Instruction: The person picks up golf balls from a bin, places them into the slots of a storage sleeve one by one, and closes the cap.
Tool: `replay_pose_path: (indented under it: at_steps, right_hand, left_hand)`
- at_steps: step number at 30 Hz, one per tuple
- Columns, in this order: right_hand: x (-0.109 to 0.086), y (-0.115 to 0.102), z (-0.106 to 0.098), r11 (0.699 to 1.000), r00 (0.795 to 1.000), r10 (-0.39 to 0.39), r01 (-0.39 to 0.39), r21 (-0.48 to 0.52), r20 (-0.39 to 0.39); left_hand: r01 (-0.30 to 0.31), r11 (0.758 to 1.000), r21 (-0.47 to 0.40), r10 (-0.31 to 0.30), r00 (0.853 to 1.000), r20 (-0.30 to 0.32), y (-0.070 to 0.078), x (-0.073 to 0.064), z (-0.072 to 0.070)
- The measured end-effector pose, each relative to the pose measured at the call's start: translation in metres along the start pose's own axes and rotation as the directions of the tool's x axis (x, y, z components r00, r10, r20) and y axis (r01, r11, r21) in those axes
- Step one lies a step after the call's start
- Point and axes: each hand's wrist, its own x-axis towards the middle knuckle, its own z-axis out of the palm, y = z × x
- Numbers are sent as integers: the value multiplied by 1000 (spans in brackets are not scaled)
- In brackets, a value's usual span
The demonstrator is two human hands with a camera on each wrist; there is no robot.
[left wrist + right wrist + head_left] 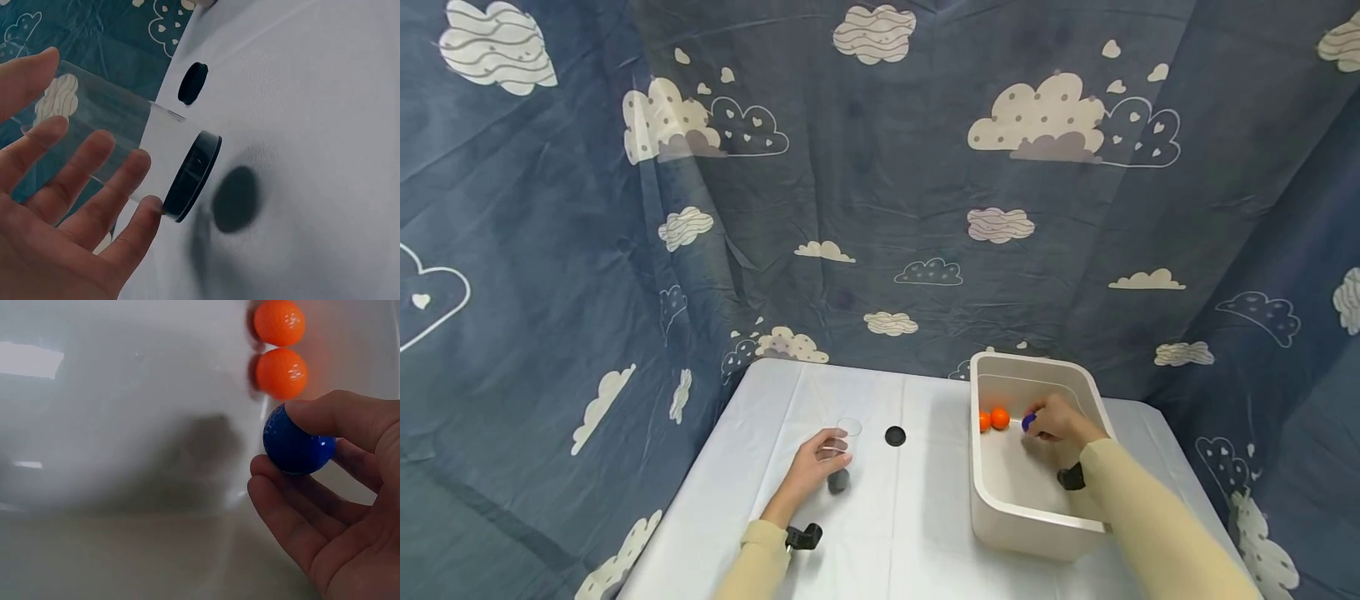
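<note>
My left hand holds a clear plastic tube, thumb on one side and fingers along the other. A black cap closes the tube's lower end; its other end shows as a thin clear rim in the head view. In the right wrist view my right hand pinches a blue golf ball between thumb and fingers, inside the white bin. Two orange golf balls lie side by side near the blue one, against the bin's wall.
A loose black cap lies on the white tabletop between the tube and the bin. Dark blue cloth with cloud prints hangs behind the table and along both sides. The bin stands at the table's right, its raised walls around my right hand.
</note>
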Motion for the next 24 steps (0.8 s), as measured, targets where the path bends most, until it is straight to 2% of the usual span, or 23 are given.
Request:
replay_pose_path:
  at_steps: [4, 7, 11, 16, 24]
  right_hand:
    - [-3, -12, -6, 988, 996, -88, 86, -128, -8]
    - [-8, -25, -12, 956, 987, -159, 155, -248, 3]
    - [-16, -45, -17, 923, 977, -212, 211, -321, 32]
    - [-27, -68, -14, 897, 963, -261, 266, -353, 62]
    - [-42, -92, -6, 912, 951, -296, 309, -269, 90]
  left_hand:
    - [-16, 1000, -4, 16, 1000, -10, 8, 0, 5]
    - [-18, 1000, 10, 18, 1000, -10, 24, -2, 9]
    - [-38, 998, 47, 39, 999, -17, 32, 0, 13]
    - [-46, 996, 73, 47, 999, -9, 29, 0, 16]
    - [-52, 996, 71, 53, 998, -22, 32, -1, 19]
